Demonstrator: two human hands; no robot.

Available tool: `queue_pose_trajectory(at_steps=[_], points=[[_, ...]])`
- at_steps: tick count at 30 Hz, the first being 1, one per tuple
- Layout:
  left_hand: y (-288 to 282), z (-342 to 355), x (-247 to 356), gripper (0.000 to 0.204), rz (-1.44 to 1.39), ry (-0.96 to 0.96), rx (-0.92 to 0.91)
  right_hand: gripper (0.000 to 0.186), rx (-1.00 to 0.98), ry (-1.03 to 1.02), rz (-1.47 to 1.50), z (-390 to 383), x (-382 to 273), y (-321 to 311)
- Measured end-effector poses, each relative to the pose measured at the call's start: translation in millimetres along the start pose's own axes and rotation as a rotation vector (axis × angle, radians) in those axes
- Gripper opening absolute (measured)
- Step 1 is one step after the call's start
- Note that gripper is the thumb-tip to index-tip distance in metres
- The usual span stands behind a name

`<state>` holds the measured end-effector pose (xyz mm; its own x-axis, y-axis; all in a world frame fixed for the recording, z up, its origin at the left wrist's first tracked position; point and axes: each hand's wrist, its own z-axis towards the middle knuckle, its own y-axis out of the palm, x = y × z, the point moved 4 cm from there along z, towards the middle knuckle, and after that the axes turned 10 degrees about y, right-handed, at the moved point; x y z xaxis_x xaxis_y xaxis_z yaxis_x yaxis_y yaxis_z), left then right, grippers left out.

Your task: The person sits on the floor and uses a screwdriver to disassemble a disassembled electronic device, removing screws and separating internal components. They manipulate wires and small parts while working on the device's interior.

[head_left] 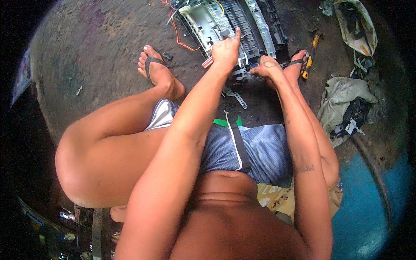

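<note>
I sit low over a dismantled machine chassis (225, 19) of white and dark plastic lying on the dirt floor. My left hand (225, 50) is closed around a red-handled tool (207, 63) at the chassis's near edge, with the index finger stretched up along the frame. My right hand (265, 67) presses on the chassis's lower right corner, fingers curled; what it grips is hidden. Orange and red wires (180, 37) trail from the chassis on its left side.
A yellow-handled tool (310, 56) lies beside my right foot. A metal bracket (236, 97) rests on the ground below my hands. Cloth bags with scrap parts (346, 104) sit at right. A blue drum (368, 208) stands at lower right.
</note>
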<state>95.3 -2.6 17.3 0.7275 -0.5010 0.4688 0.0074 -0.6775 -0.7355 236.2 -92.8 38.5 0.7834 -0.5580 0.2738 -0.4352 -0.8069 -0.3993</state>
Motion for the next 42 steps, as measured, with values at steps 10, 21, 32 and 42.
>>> queue_pose_trajectory(at_steps=[10,21,32,42], points=[[-3.6,-4.8,-5.1,0.099,0.035,0.044,0.037,0.049,0.187,-0.074,0.335,-35.1,-3.0,59.7],[-46.2,-63.5,32.4,0.042,-0.147,0.019,0.052,0.049,0.958,-0.255,0.461,-19.2,147.8,-16.4],[60.7,-108.7,123.4,0.061,-0.065,-0.038,-0.166,0.048,0.596,0.035,0.201,-30.7,468.4,67.8],[57.6,-114.5,90.8,0.041,-0.031,-0.074,-0.095,0.057,0.844,0.255,0.728,12.5,163.8,30.1]])
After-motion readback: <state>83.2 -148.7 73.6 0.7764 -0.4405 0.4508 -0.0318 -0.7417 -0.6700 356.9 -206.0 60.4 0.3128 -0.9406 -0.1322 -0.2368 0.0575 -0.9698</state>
